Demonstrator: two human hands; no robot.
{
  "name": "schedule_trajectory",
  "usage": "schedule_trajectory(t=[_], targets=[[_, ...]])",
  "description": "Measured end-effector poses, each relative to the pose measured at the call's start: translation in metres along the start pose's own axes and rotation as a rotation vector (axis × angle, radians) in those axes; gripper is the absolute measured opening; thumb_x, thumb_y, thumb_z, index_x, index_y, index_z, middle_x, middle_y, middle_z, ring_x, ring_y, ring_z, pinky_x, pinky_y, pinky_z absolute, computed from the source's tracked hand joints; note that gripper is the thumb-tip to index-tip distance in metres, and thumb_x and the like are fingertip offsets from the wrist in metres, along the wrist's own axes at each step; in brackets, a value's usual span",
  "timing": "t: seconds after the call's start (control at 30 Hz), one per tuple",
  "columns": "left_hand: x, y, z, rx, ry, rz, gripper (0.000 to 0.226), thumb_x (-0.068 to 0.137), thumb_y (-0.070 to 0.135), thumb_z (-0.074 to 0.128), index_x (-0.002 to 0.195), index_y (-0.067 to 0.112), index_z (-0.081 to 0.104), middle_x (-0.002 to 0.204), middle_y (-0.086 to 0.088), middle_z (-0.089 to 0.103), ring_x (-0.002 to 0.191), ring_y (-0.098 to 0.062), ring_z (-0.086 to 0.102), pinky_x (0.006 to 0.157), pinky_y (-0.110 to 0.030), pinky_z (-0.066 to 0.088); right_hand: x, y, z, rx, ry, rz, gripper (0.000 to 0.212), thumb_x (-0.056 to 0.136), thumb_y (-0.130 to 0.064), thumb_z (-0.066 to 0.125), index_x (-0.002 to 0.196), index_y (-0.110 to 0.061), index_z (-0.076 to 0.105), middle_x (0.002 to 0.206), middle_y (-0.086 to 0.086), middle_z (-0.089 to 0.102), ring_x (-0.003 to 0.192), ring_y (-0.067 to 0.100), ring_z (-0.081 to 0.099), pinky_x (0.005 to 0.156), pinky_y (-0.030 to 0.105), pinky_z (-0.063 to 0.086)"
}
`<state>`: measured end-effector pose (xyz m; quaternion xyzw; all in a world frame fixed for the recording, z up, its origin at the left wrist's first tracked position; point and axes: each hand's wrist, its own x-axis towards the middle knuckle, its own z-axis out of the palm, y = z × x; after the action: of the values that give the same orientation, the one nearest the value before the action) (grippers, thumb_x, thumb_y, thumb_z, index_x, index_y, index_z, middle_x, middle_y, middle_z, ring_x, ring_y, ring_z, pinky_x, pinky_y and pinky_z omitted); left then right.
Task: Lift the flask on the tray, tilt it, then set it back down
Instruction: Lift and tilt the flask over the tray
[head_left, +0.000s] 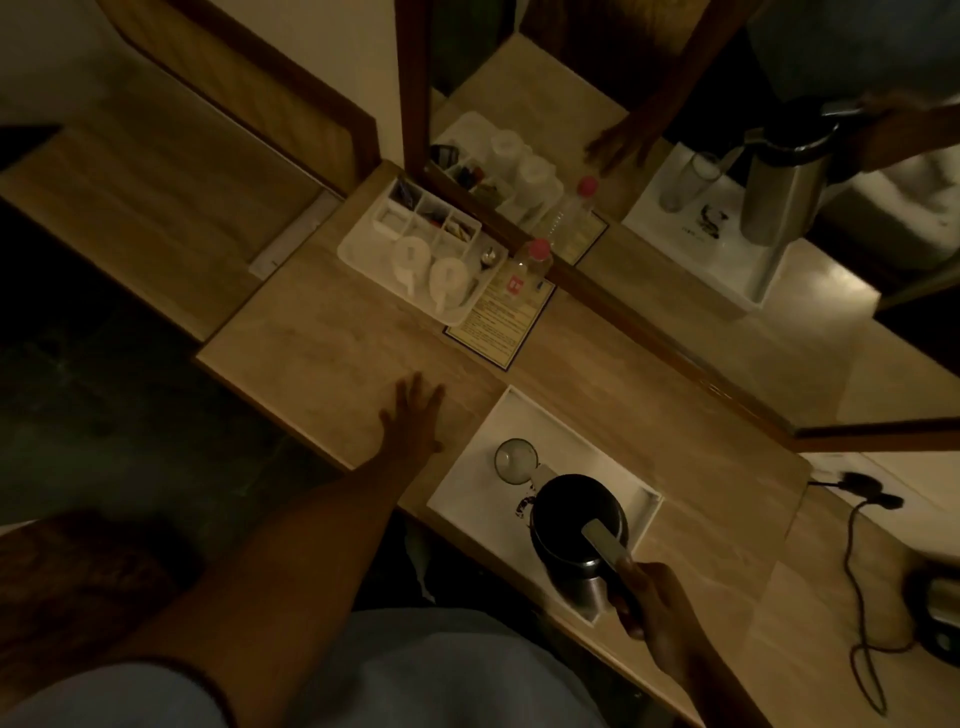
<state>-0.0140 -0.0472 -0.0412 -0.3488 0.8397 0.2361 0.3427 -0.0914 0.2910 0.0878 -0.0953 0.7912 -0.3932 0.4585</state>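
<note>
Worktop (337, 353): pale wood, dim room, mirror (675, 171) behind.
Tray (550, 431): flask (579, 530), glass (514, 460).
Left hand (413, 415): flat, open.
Right hand (652, 597): grips flask handle.

No text legible anywhere. The printed card (500, 318) on the counter carries lines of print, too small and dim to read. The red label on the pink-capped bottle (525, 270) is blurred.

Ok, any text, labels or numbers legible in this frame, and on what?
None can be read.
Printed dark-bordered card on the counter: lines of print, too small and blurred.
Pink-capped clear plastic bottle: red label, illegible.
White tray floor: dark mark, unreadable.
</note>
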Motion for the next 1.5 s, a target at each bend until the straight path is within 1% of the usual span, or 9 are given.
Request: schedule_trajectory(t=[0.13,0.27,0.43,0.53,0.7,1.1,1.27,1.37,1.5], targets=[[0.001,0.000,0.000,-0.013,-0.002,-0.002,0.100,0.100,0.036,0.068,0.169,0.032,-0.004,0.174,-0.008,-0.022,0.164,-0.036,-0.013,0.128,-0.063,0.019,0.003,-0.007,-0.001,0.011,-0.033,0.042,0.061,0.101,-0.048,0.047,0.048,-0.021,0.057,0.044,-0.003,0.045,0.037,0.013,0.037,0.043,0.022,0.033],[0.002,-0.001,-0.001,-0.023,-0.011,0.006,0.100,0.100,0.036,0.068,0.169,0.031,-0.004,0.174,-0.008,-0.023,0.164,-0.036,-0.013,0.128,-0.064,0.019,0.006,-0.013,0.000,0.032,-0.058,0.082,0.054,0.096,-0.043,0.048,0.049,-0.019,0.058,0.043,-0.002,0.047,0.036,0.013,0.037,0.042,0.021,0.033],[0.004,-0.002,-0.001,-0.010,-0.016,0.006,0.101,0.100,0.035,0.068,0.169,0.031,-0.005,0.174,-0.009,-0.023,0.164,-0.037,-0.013,0.127,-0.064,0.019,0.012,-0.012,0.000,0.049,-0.065,0.147,0.056,0.104,-0.028,0.047,0.052,-0.017,0.062,0.046,0.000,0.050,0.037,0.013,0.040,0.041,0.020,0.034],[0.004,-0.002,-0.001,-0.027,-0.014,0.009,0.101,0.099,0.035,0.069,0.169,0.031,-0.004,0.174,-0.009,-0.023,0.164,-0.037,-0.014,0.127,-0.065,0.019,0.016,-0.012,-0.001,0.042,-0.053,0.172,0.051,0.106,-0.024,0.047,0.061,-0.008,0.064,0.047,0.001,0.051,0.037,0.013,0.043,0.039,0.019,0.035],[0.005,-0.004,0.000,-0.035,-0.008,0.011,0.102,0.099,0.034,0.070,0.169,0.031,-0.003,0.174,-0.009,-0.022,0.164,-0.037,-0.014,0.127,-0.065,0.019,0.021,-0.011,-0.002,0.050,-0.053,0.187,0.050,0.105,-0.025,0.049,0.062,-0.004,0.064,0.048,0.004,0.051,0.036,0.013,0.042,0.039,0.019,0.034],[0.006,-0.003,-0.001,-0.025,-0.016,-0.001,0.103,0.099,0.035,0.070,0.169,0.031,-0.005,0.174,-0.009,-0.023,0.164,-0.037,-0.014,0.127,-0.065,0.019,0.026,-0.025,0.001,0.030,-0.085,0.231,0.059,0.106,-0.035,0.049,0.050,-0.020,0.060,0.045,-0.004,0.048,0.036,0.012,0.039,0.041,0.021,0.036],[0.006,-0.004,0.000,-0.027,-0.011,0.005,0.103,0.098,0.035,0.070,0.169,0.031,-0.004,0.174,-0.009,-0.023,0.164,-0.037,-0.013,0.127,-0.066,0.019,0.029,-0.024,0.000,0.030,-0.079,0.263,0.053,0.105,-0.036,0.051,0.061,-0.010,0.064,0.046,-0.003,0.050,0.036,0.013,0.040,0.040,0.019,0.035],[0.007,-0.004,-0.001,-0.039,-0.017,0.005,0.102,0.098,0.034,0.070,0.169,0.031,-0.003,0.174,-0.009,-0.023,0.164,-0.037,-0.014,0.127,-0.066,0.018,0.029,-0.023,0.000,0.016,-0.066,0.255,0.054,0.104,-0.035,0.051,0.059,-0.008,0.064,0.047,0.000,0.050,0.036,0.013,0.041,0.039,0.020,0.035],[0.007,-0.004,-0.001,-0.037,-0.012,0.003,0.102,0.098,0.035,0.070,0.169,0.032,-0.003,0.174,-0.009,-0.023,0.164,-0.037,-0.013,0.127,-0.066,0.019,0.030,-0.022,-0.001,0.011,-0.059,0.277,0.055,0.105,-0.031,0.050,0.074,0.013,0.065,0.049,0.003,0.051,0.038,0.014,0.042,0.040,0.019,0.034]])
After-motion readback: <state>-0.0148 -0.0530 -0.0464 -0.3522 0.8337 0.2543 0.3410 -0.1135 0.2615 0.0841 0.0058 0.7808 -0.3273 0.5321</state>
